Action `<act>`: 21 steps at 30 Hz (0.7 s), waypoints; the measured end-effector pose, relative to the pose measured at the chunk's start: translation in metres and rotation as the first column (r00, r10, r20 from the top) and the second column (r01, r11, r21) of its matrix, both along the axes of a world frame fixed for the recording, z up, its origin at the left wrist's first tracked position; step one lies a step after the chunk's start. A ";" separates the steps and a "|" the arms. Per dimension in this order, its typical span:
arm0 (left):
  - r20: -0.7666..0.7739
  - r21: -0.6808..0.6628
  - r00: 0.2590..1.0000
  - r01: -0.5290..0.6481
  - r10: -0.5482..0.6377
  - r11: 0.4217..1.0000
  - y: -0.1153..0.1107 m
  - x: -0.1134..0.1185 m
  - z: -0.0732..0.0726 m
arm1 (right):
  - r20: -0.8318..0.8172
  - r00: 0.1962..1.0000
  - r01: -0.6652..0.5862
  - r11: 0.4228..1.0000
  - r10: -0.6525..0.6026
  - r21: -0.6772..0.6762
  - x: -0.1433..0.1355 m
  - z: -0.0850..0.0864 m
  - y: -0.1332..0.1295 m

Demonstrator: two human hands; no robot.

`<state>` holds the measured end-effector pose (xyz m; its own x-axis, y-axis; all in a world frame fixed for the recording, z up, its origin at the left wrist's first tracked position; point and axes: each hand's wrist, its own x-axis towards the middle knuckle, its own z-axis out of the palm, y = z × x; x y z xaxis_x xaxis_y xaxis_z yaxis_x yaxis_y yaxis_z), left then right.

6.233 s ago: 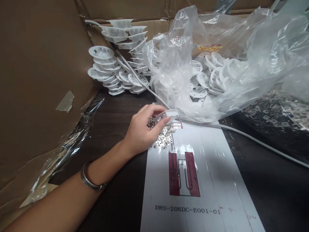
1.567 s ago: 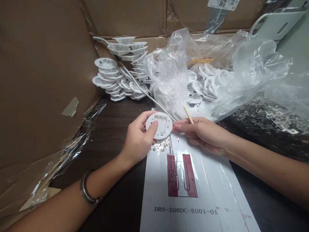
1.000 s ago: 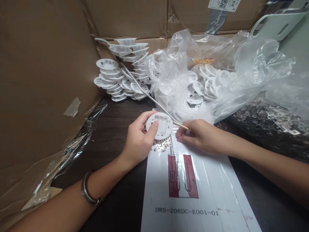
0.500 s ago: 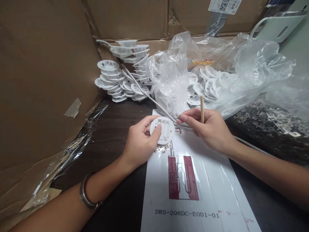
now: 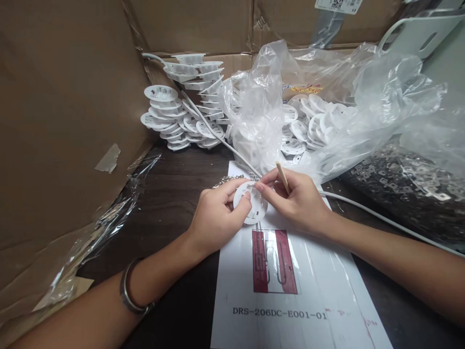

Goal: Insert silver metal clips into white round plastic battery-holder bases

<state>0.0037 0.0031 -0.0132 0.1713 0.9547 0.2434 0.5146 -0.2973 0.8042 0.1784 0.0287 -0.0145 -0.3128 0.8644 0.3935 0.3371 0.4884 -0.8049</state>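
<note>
The disc point(image 5: 258, 206) is resting in our left hand point(image 5: 216, 215), above the upper part of the sheet point(image 5: 316, 291), with one face tilting up towards us. Our left thumb is pressing on that face while the fingers are curling behind it, so this hand is gripping the disc by its left side. Our right hand point(image 5: 298, 196) is grasping the stick point(image 5: 282, 177), one end of it poking up past the fingers, and the right thumb and forefinger are meeting at the disc's far edge. Whether those fingertips are also pinching a small metal part, we are not managing to tell.

To be working well here, we should probably be keeping the left thumb clear of the spot under the right fingertips, bracing the disc from behind that spot, and pressing straight, since a slanting push could be twisting it out of line. We should also be keeping the stick from scraping the face.

Farther out, loose metal parts point(image 5: 228, 181) are lying just behind our left hand, the cable point(image 5: 207, 123) is passing behind our right, and the stack point(image 5: 163, 115) and the clear bag point(image 5: 265, 106) are standing at the back.
</note>
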 end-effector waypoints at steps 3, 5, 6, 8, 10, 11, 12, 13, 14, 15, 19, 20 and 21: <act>-0.044 0.037 0.999 0.013 -0.011 0.999 0.000 0.001 0.002 | 0.015 1.000 -0.007 0.998 0.006 0.059 0.000 -0.001 0.001; -0.061 0.043 0.998 0.022 -0.019 0.999 0.000 0.001 0.002 | 0.014 1.000 -0.011 0.997 0.010 0.071 0.000 -0.002 0.001; -0.065 0.041 0.998 0.027 -0.025 0.999 0.000 0.001 0.002 | 0.011 1.000 -0.013 0.997 0.012 0.073 -0.001 -0.003 0.001; -0.068 0.036 0.997 0.038 -0.036 0.999 0.000 0.001 0.003 | 0.005 1.000 -0.014 0.996 0.014 0.084 -0.001 -0.003 0.001; -0.077 0.031 0.996 0.048 -0.046 0.998 0.001 0.001 0.004 | 0.002 1.000 -0.012 0.995 0.012 0.100 -0.001 -0.004 0.000; -0.083 0.028 0.995 0.051 -0.048 0.998 0.001 0.001 0.004 | 0.003 1.000 -0.007 0.994 0.007 0.106 -0.001 -0.004 0.000; -0.089 0.025 0.995 0.052 -0.049 0.998 0.001 0.002 0.005 | 0.006 1.000 -0.001 0.994 0.000 0.110 -0.002 -0.004 -0.001; -0.092 0.021 0.995 0.050 -0.048 0.999 0.001 0.002 0.005 | 0.011 1.000 0.005 0.994 -0.006 0.106 -0.002 -0.004 -0.001; -0.094 0.019 0.995 0.047 -0.045 0.999 0.001 0.002 0.005 | 0.017 1.000 0.011 0.995 -0.013 0.096 -0.002 -0.004 -0.002; -0.095 0.018 0.995 0.043 -0.041 0.999 0.001 0.003 0.005 | 0.025 1.000 0.015 0.997 -0.018 0.081 -0.002 -0.004 -0.002; -0.115 0.031 0.993 0.025 -0.021 0.999 0.002 0.003 0.003 | 0.046 0.998 0.031 0.999 -0.033 0.039 -0.001 -0.002 -0.004; -0.120 0.034 0.993 0.024 -0.019 0.999 0.002 0.002 0.003 | 0.043 0.998 0.033 0.999 -0.035 0.041 -0.001 -0.002 -0.004; -0.123 0.035 0.992 0.024 -0.020 0.999 0.002 0.002 0.002 | 0.039 0.999 0.036 0.998 -0.038 0.045 -0.001 -0.001 -0.003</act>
